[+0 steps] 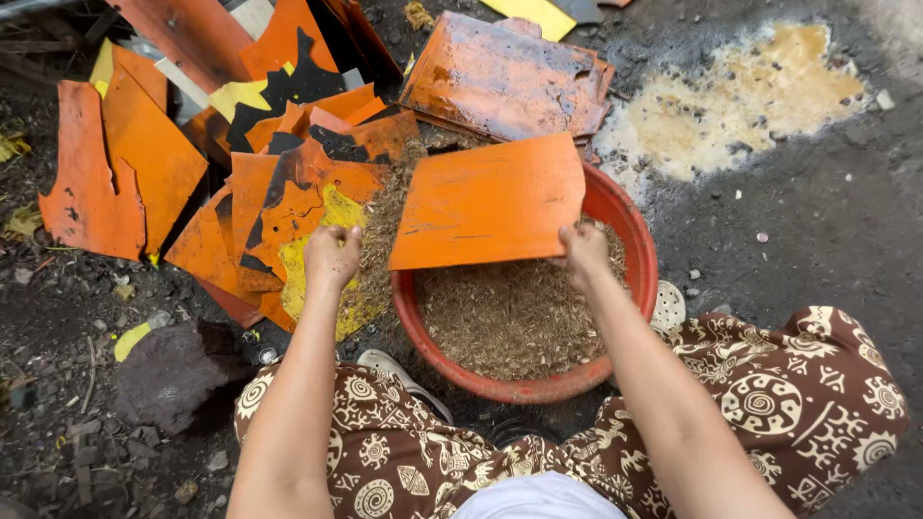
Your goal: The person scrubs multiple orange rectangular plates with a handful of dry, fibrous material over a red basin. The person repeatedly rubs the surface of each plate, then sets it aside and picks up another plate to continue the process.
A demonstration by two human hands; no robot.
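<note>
A: Where do we have the orange sheet [488,202] right now?

B: We hold it flat and slightly tilted over the far rim of the red basin [630,226], its near edge above the brown, sawdust-like chaff [510,317] that fills the basin.

A: And our hands?

B: Our right hand [583,255] is pinching the sheet's near right corner, fingers curled around the edge. Our left hand [332,258] is clenched into a loose fist just left of the sheet, not touching it; whether it holds a pinch of chaff we cannot tell.

A: So which step are we at?

B: By our judgement, we are using the sheet over the basin, either tipping chaff off it or scraping with it. Only one hand carries it, so the next move seems to call for a steady wrist and keeping the edge inside the rim.

A: What lies around us?

B: A heap of orange and yellow sheets [288,192] to the left with chaff spilled on them, another stack [505,72] beyond the basin, dark ground [827,221], and a pale yellowish patch [740,96] to the far right.
</note>
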